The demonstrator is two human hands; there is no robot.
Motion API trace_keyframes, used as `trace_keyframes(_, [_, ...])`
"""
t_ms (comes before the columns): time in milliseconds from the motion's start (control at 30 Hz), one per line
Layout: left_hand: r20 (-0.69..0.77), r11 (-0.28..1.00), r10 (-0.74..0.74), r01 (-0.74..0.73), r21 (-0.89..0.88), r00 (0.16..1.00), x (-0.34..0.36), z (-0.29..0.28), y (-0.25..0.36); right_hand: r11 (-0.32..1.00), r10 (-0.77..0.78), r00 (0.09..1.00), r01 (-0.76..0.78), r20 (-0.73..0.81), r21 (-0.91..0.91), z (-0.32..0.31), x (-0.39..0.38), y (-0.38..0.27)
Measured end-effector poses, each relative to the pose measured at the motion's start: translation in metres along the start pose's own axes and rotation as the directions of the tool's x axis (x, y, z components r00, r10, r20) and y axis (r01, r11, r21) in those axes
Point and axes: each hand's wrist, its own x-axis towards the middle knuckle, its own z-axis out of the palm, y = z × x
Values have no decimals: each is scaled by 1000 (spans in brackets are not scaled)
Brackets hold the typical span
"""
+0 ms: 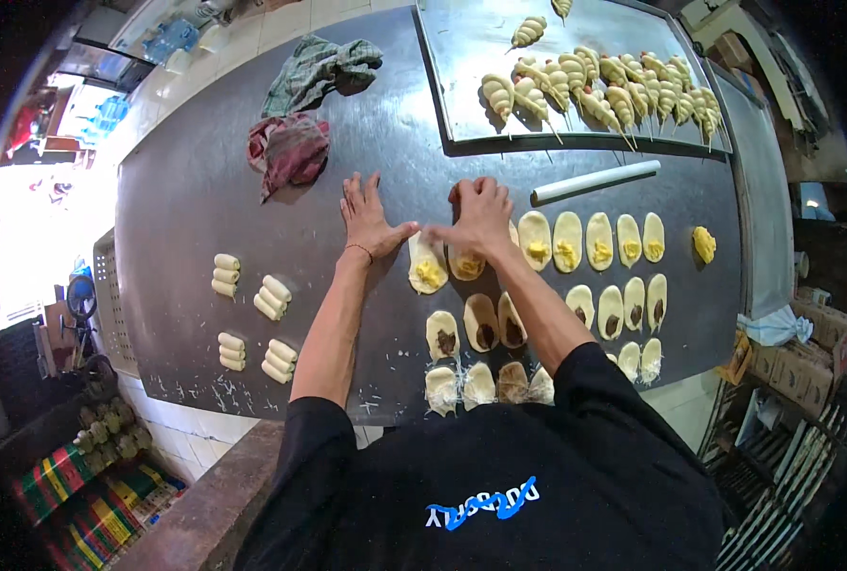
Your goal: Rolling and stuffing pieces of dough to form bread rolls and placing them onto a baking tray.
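My left hand (370,224) lies on the metal table with its fingers spread, its thumb reaching the top end of a flattened dough oval (427,265). My right hand (481,219) rests just beside it, fingers bent down toward the table and thumb stretched left to the same end of the dough; this thumb is slightly blurred. A dab of yellow filling sits on the oval's lower part. Below my right hand, another filled oval (466,265) is partly covered. More yellow-filled ovals (567,242) continue the row rightward. Neither hand visibly lifts anything.
Nearer ovals carry brown filling (445,340) or white shreds (478,385). Small dough rolls (271,298) lie left, cloths (295,152) far left. A white rod (597,182) lies below a tray (461,105) of spiral dough on sticks (576,71). Yellow filling (703,245) sits right.
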Motion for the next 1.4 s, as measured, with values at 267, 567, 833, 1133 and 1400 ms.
trace_keyframes(267, [-309, 951, 119, -198, -237, 943, -44, 12, -2, 954, -42, 972, 108, -231, 281, 8, -8, 7])
trace_keyframes(567, [-342, 894, 392, -441, -76, 854, -126, 12, 18, 901, -367, 799, 432, -476, 30, 56, -122, 1])
trace_keyframes(833, [-303, 666, 701, -745, -46, 645, -160, 8, 16, 710, -573, 685, 689, -450, 146, 63, -147, 15])
trace_keyframes(1133, [-8, 835, 324, -290, -468, 946, -137, -5, 24, 765, -447, 891, 427, -78, 483, 31, -118, 10])
trace_keyframes(1400, [-40, 796, 291, -265, -545, 956, -154, -10, 4, 790, -430, 902, 396, -37, 469, 20, -135, 16])
